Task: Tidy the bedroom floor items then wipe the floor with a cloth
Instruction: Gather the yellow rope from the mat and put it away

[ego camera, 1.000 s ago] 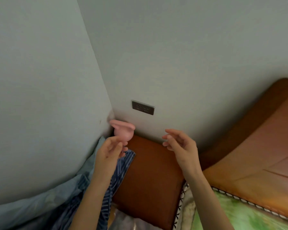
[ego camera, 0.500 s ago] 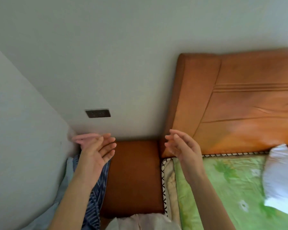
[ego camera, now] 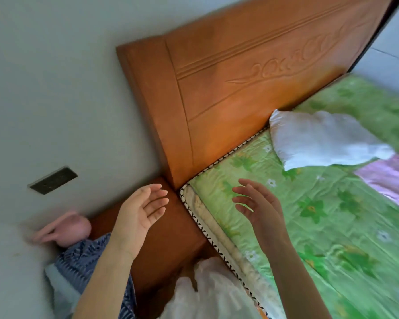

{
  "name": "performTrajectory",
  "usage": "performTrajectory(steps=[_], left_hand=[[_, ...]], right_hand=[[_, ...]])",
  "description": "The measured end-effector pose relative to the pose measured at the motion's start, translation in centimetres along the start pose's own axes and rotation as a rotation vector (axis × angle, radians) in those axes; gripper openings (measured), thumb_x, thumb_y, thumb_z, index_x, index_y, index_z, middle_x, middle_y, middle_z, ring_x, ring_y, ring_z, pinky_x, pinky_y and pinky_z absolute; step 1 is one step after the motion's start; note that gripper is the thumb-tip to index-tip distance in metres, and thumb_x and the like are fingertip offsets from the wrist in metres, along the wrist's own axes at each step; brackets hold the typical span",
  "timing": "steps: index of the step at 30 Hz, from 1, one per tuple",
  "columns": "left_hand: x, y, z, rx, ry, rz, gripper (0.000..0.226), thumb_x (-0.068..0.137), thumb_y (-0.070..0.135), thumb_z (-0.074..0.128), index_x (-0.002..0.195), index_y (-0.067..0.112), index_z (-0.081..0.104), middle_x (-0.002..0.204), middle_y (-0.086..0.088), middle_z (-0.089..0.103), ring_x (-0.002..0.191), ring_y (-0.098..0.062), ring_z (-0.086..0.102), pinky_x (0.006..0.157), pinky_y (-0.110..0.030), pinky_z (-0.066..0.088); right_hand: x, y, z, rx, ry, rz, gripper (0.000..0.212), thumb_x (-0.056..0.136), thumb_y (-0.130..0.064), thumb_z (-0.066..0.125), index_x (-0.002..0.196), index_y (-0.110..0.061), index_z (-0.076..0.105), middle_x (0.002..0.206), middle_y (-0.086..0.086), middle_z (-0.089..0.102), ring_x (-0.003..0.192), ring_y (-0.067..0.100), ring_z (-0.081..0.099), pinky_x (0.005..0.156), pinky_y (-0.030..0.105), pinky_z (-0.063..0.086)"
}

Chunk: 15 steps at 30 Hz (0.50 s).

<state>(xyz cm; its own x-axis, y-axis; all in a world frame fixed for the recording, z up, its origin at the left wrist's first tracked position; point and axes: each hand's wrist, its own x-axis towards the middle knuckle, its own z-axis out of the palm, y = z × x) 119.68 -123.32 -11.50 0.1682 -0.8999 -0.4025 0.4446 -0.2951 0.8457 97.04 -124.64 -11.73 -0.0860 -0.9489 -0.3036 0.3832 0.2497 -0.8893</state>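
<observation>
The pink soft toy [ego camera: 67,229] with the blue-and-white striped cloth [ego camera: 88,256] lies in the corner by the grey wall [ego camera: 55,88], on the brown wooden bedside surface [ego camera: 168,240] — off the floor, so some tidying looks done. No floor shows, and wiping seems yet to start. The left hand [ego camera: 141,215] and right hand [ego camera: 258,206] hang released, fingers loose, grasping nothing. Room is tight — the carved wooden headboard [ego camera: 228,88] and the green floral mattress [ego camera: 332,226] edge hem the corner; open space lies above the bed.
</observation>
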Motion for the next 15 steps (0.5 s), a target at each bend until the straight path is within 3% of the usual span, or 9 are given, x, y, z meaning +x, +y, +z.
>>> performTrajectory(steps=[15], left_hand=[[-6.8,-8.3,14.5,0.251,-0.442,-0.183,0.023,0.098,0.014,0.039,0.094,0.010,0.061,0.080,0.000,0.068,0.074,-0.011,0.065,0.066,-0.024,0.053]], right_hand=[[-13.2,-1.9,-15.3,0.148,0.468,-0.153,0.018,0.093,-0.010,0.051,0.092,-0.014,0.068,0.085,0.005,0.069,0.071,0.015,0.063,0.065,0.023,0.048]])
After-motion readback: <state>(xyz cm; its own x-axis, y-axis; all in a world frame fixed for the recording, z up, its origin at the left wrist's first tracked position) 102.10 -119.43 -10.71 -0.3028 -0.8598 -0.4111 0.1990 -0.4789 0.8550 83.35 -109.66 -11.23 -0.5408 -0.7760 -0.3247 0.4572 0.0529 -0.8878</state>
